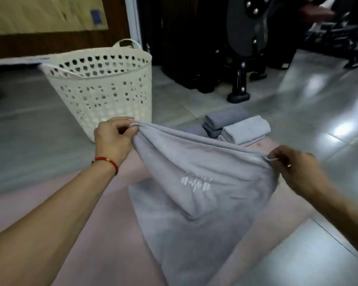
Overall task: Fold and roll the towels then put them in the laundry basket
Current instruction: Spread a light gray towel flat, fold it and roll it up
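Observation:
A grey towel [194,195] with a white logo hangs between my hands, its lower part lying on a pink mat [103,234]. My left hand [112,139] pinches one top corner; my right hand [293,168] pinches the other. The towel's top edge is lifted off the floor and sags in the middle. A cream perforated laundry basket [99,83] stands on the floor beyond my left hand. A stack of folded grey towels [236,126] lies at the far end of the mat, behind the held towel.
Grey glossy floor tiles [318,112] surround the mat. Dark furniture with a black leg [240,83] stands behind the folded stack. A wooden wall panel [50,44] runs at the back left, behind the basket.

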### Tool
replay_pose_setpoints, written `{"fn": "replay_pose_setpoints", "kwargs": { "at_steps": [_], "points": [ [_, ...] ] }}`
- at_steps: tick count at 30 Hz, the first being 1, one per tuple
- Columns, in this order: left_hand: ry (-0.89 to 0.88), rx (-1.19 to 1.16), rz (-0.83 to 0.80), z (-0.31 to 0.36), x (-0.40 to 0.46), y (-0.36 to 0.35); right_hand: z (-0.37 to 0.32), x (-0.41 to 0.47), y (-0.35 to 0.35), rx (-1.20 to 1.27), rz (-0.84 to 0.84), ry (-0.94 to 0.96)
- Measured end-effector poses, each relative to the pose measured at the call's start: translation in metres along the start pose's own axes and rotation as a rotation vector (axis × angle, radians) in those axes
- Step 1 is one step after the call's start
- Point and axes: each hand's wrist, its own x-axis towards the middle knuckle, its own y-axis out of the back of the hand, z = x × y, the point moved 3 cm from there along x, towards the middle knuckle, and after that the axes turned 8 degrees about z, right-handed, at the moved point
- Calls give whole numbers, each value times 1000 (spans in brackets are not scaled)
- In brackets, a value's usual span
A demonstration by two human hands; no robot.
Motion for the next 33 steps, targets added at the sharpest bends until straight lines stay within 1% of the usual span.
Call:
{"fn": "replay_pose_setpoints", "kwargs": {
  "at_steps": [2,4,6,8,9,10,12,13,15,17,19,20,22,24,26,29,31,33],
  "points": [
    [18,-20,88,5,11,48,-50,29,21,-32,-15,78],
    [29,-21,142,10,22,84,-93,59,38,-48,-11,129],
    [50,-20,206,16,30,132,-144,85,50,17,-29,157],
    [55,-22,276,23,36,177,-191,111,59,138,0,143],
    [53,-20,313,25,37,196,-211,122,60,229,8,89],
    [52,-23,344,27,37,214,-227,130,57,359,-7,-11],
    [67,-37,410,25,35,240,-250,134,46,643,-95,-255],
    [92,-53,442,21,34,250,-259,132,39,717,-126,-301],
    [142,-86,470,12,32,267,-271,127,30,715,-147,-217],
    [192,-160,461,5,34,281,-278,118,28,640,-128,-29],
    [222,-231,437,1,36,292,-281,114,29,473,-88,188],
    [222,-227,429,0,36,296,-284,112,29,376,-75,287],
    [214,-205,421,-1,37,303,-288,106,23,218,-99,451],
    [197,-182,421,-1,36,307,-288,100,8,93,-153,566],
    [170,-134,428,3,35,309,-284,95,-7,-3,-184,625],
    [141,-46,462,6,34,314,-279,90,-23,-75,-147,701],
    [144,-16,466,5,33,317,-278,89,-31,-36,-144,672],
    [147,6,458,3,32,318,-276,89,-37,95,-177,587]
  ]
}}
